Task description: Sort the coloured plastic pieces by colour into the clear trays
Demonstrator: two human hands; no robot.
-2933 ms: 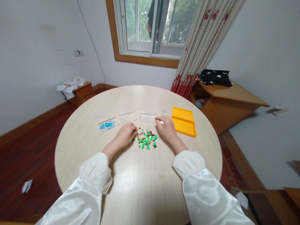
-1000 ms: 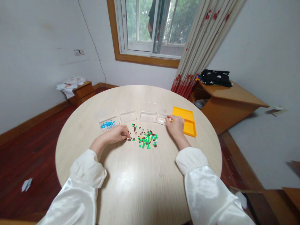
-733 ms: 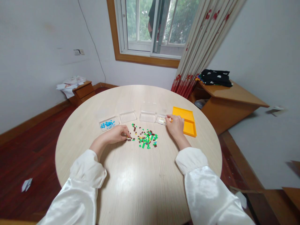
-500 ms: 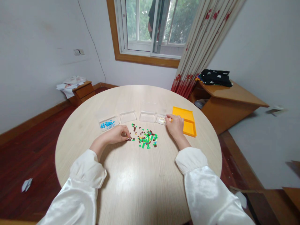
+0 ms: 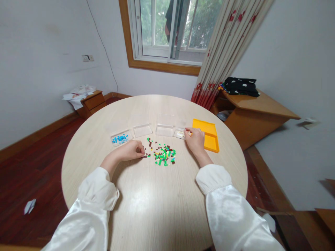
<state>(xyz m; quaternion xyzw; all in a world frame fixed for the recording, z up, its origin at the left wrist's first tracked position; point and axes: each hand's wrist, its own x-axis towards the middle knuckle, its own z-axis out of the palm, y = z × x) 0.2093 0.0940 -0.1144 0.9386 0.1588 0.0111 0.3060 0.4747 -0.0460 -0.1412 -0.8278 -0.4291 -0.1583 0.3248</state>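
Note:
My left hand [image 5: 132, 150] is closed in a pinch at the left edge of a loose pile of small building bricks [image 5: 164, 155], mostly green and brown with some yellow, blue and white. Its fingertips are beside a brown brick [image 5: 145, 157]; whatever lies between them is too small to make out. My right hand [image 5: 195, 138] is closed, its fingertips at the right end of a clear tray [image 5: 179, 133] holding a few pale pieces. The fingers hide what they may hold.
A clear tray with blue bricks [image 5: 120, 138] stands at the left. Two more clear trays [image 5: 142, 130] [image 5: 164, 130] stand in the middle of the row. A yellow open case [image 5: 211, 143] lies beyond my right hand on the round table [image 5: 157, 202].
My left fingertips have shifted very slightly at the pile's left edge. My right hand stays at the tray with almost no movement.

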